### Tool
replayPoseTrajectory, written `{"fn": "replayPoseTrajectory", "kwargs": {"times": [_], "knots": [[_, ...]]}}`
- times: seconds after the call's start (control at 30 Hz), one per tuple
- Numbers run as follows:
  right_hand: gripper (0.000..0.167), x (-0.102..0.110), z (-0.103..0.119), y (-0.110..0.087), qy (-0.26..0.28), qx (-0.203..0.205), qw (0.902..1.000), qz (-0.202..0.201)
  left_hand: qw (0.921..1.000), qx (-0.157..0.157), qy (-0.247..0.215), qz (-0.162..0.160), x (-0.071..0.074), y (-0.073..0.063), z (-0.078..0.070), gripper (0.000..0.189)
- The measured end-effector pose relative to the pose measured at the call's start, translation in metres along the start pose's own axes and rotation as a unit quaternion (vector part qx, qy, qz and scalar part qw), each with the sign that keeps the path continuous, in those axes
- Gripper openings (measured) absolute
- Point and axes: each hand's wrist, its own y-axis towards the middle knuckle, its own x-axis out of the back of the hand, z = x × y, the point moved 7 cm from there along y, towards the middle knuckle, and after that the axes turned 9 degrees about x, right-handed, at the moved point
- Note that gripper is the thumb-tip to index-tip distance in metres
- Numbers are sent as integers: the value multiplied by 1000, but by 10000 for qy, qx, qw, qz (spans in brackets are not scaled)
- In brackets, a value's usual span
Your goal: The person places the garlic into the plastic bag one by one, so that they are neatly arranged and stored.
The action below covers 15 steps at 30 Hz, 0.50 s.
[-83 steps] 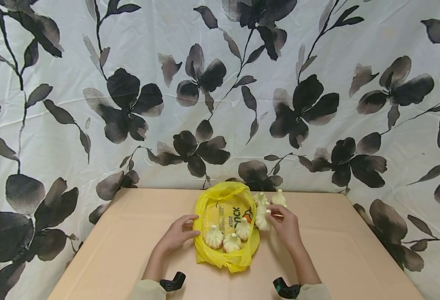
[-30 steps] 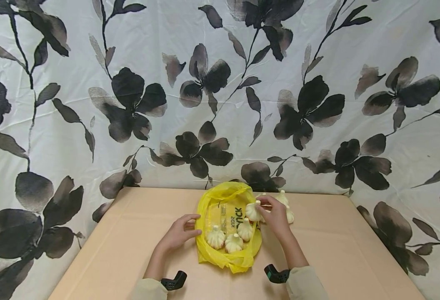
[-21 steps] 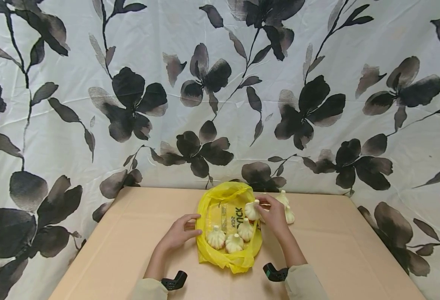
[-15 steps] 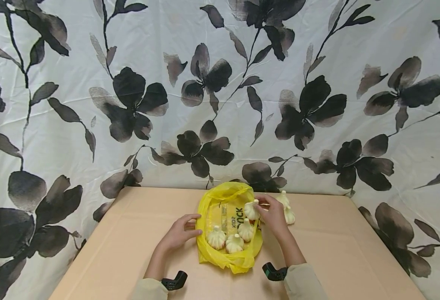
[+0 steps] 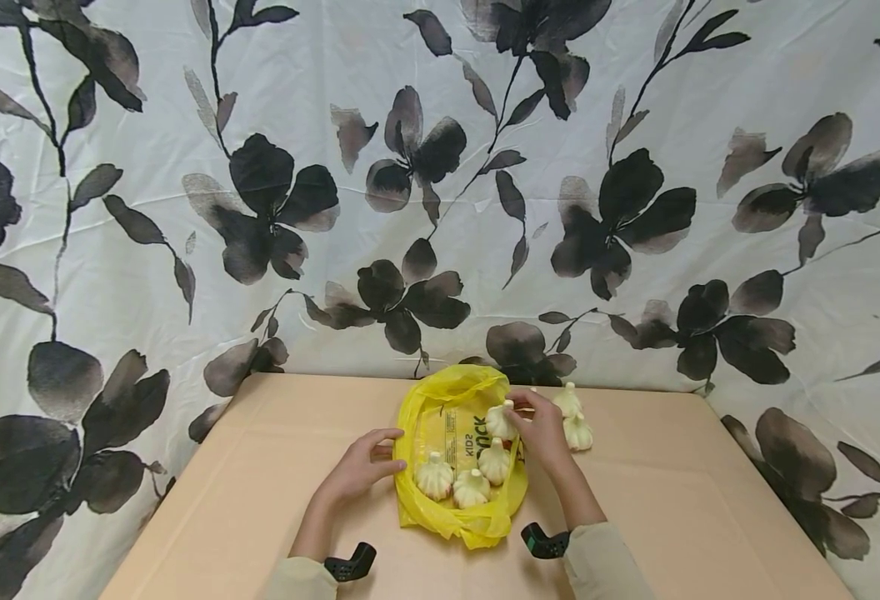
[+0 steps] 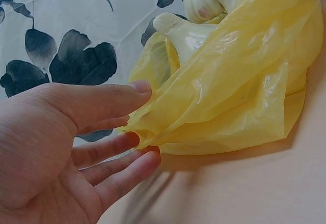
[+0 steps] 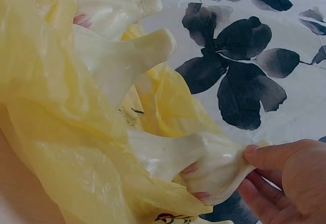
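Note:
A yellow plastic bag (image 5: 451,525) lies with its mouth spread wide, dark lettering showing on its inside. My left hand (image 5: 361,463) pinches the bag's left rim between thumb and fingers. In the right wrist view, my right hand (image 7: 285,175) pinches a whitish garlic bulb (image 7: 216,168) by its stem. The head view has that bulb inside the bag's right rim, above three other garlic bulbs (image 5: 434,477) lying in the bag. Beyond my right hand, two more garlic bulbs (image 5: 578,433) lie on the table outside the bag, partly behind the hand.
A pale peach table (image 5: 275,433) bears everything. Right behind its far edge hangs a white cloth (image 5: 275,75) with dark flowers. A black wrist device (image 5: 350,563) sits on my left wrist, and another (image 5: 545,542) on my right.
My right hand has moved left from the loose garlic bulbs to the bag, bringing one bulb over its right rim and slightly further in. My left hand has stayed on the left rim.

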Motion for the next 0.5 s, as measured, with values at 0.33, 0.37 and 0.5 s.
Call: {"fn": "replayPoseTrajectory", "kwargs": {"times": [0.33,0.37,0.5], "knots": [[22,-6,-2,2,-138,29,9998,169,10000,-25,-6,22,0,0,0,56],[22,-7,-3,2,-158,5,9997,197,10000,-19,1,24,0,0,0,56],[20,-11,-6,2,-246,-110,9992,287,10000,-18,30,13,0,1,0,56]]}}
